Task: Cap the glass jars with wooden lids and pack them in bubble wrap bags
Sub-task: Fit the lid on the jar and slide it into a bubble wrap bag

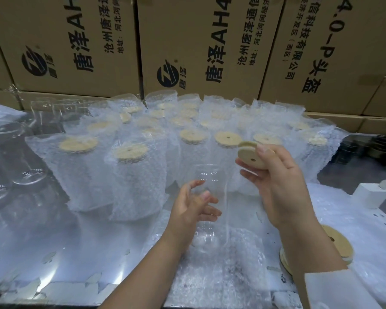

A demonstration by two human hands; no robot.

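A clear glass jar stands upright in the middle of the table, its mouth uncovered. My left hand wraps around the jar's left side at mid-height. My right hand is raised to the right of the jar's mouth and pinches a round wooden lid with a small hole, tilted on edge. A stack of more wooden lids lies at the lower right, partly hidden by my right forearm. Flat bubble wrap bags lie under the jar.
Several capped jars in bubble wrap bags stand in rows behind the jar. Bare glass jars crowd the left side. Cardboard boxes wall off the back. A white charger sits at the right.
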